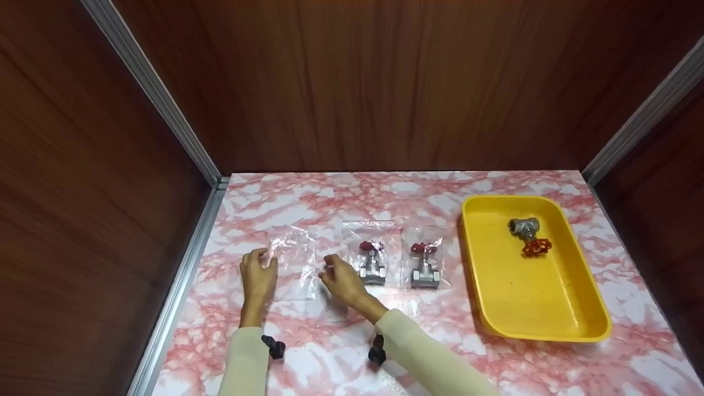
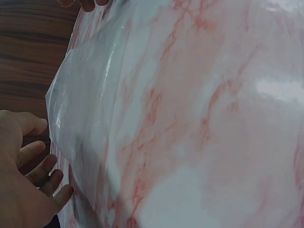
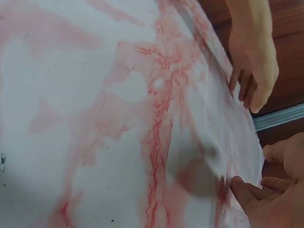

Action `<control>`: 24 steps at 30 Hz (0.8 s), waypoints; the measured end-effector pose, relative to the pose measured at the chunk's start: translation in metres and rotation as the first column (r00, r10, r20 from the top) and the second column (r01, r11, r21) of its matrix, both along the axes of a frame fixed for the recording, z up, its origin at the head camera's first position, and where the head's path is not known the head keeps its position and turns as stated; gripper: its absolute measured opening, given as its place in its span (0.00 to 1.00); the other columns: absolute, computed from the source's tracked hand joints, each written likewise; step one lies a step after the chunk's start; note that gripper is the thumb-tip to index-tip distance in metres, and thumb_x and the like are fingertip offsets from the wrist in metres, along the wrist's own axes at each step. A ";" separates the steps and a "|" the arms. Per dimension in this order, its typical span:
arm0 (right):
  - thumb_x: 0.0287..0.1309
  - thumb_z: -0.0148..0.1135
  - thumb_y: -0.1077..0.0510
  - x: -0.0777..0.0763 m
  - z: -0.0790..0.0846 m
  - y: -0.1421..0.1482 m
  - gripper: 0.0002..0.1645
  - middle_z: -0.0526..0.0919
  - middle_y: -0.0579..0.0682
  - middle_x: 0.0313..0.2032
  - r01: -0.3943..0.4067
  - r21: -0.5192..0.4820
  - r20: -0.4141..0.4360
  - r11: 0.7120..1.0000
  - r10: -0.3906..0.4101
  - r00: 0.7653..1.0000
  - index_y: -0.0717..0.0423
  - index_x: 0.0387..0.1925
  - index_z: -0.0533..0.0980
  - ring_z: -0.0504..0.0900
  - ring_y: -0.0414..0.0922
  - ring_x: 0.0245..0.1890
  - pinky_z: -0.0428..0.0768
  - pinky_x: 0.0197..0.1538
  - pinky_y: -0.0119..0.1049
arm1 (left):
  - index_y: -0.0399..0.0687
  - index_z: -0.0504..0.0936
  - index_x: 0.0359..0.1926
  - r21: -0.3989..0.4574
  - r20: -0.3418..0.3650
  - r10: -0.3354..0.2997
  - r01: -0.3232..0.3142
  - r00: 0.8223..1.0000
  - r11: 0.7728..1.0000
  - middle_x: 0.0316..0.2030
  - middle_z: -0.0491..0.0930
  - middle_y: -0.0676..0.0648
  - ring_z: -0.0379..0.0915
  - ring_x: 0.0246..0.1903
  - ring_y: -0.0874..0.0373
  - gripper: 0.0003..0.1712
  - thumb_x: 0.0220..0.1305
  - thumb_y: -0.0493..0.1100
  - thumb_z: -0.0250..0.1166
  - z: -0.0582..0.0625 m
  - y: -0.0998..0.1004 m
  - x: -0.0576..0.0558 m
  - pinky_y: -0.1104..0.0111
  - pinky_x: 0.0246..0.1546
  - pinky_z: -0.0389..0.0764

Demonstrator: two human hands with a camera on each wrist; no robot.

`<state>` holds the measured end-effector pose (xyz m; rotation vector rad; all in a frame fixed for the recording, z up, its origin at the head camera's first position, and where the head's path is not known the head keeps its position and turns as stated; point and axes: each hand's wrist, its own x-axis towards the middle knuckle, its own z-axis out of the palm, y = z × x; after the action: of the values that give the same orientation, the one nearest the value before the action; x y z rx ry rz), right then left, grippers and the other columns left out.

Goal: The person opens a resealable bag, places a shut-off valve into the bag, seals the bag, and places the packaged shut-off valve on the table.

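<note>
A clear plastic bag [image 1: 294,264] lies flat on the marbled table, with no valve in it. At its left edge is my left hand [image 1: 257,278], fingers loosely bent; in the left wrist view the fingers of this hand [image 2: 28,166] are spread beside the bag [image 2: 88,104]. My right hand [image 1: 344,283] hovers by the bag's right edge with relaxed, curved fingers and grips nothing visible. To its right lie two bagged gate valves, one valve [image 1: 372,269] close to the hand and another valve [image 1: 425,272] farther right, both with red handwheels.
A yellow tray [image 1: 522,302] stands on the right side of the table and holds a loose valve [image 1: 528,234] with a red handwheel. Brown wood-grain panels [image 1: 352,88] with metal edge strips [image 1: 159,96] enclose the back and sides.
</note>
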<state>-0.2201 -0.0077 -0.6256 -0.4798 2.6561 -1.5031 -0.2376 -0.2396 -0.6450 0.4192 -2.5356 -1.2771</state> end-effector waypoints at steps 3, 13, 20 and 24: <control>0.69 0.66 0.63 -0.001 -0.001 -0.002 0.22 0.88 0.65 0.47 0.003 0.038 -0.013 0.999 -0.003 1.000 0.71 0.60 0.74 0.88 0.57 0.45 0.88 0.54 0.51 | 0.32 0.78 0.64 0.025 0.029 -0.012 0.012 1.000 1.000 0.59 0.76 0.29 0.72 0.62 0.33 0.24 0.71 0.39 0.67 0.001 -0.002 0.001 0.43 0.65 0.73; 0.69 0.66 0.62 0.002 -0.004 -0.006 0.24 0.88 0.61 0.43 -0.019 0.051 -0.004 0.999 0.020 1.000 0.71 0.60 0.73 0.87 0.52 0.40 0.88 0.49 0.46 | 0.31 0.71 0.70 0.148 0.072 -0.043 0.032 0.996 0.988 0.61 0.75 0.29 0.75 0.61 0.35 0.28 0.74 0.38 0.63 -0.002 -0.002 0.004 0.45 0.64 0.78; 0.70 0.66 0.63 0.000 -0.004 -0.005 0.24 0.87 0.66 0.53 -0.008 0.004 0.043 1.000 0.008 0.999 0.72 0.62 0.73 0.89 0.56 0.46 0.88 0.55 0.50 | 0.29 0.69 0.72 0.182 0.075 -0.058 0.044 0.995 0.982 0.58 0.79 0.30 0.79 0.57 0.36 0.28 0.77 0.38 0.60 -0.002 0.000 0.006 0.46 0.60 0.81; 0.70 0.66 0.65 -0.001 -0.006 -0.005 0.25 0.86 0.68 0.54 -0.015 -0.025 0.054 1.000 0.016 0.998 0.74 0.63 0.72 0.88 0.57 0.48 0.88 0.57 0.49 | 0.25 0.71 0.69 0.153 0.059 -0.048 0.038 0.997 0.987 0.52 0.82 0.29 0.82 0.52 0.37 0.26 0.76 0.36 0.58 -0.004 0.001 0.005 0.48 0.55 0.84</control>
<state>-0.2209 -0.0125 -0.6320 -0.4537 2.5907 -1.5235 -0.2323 -0.2389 -0.6485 0.4445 -2.5196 -1.5025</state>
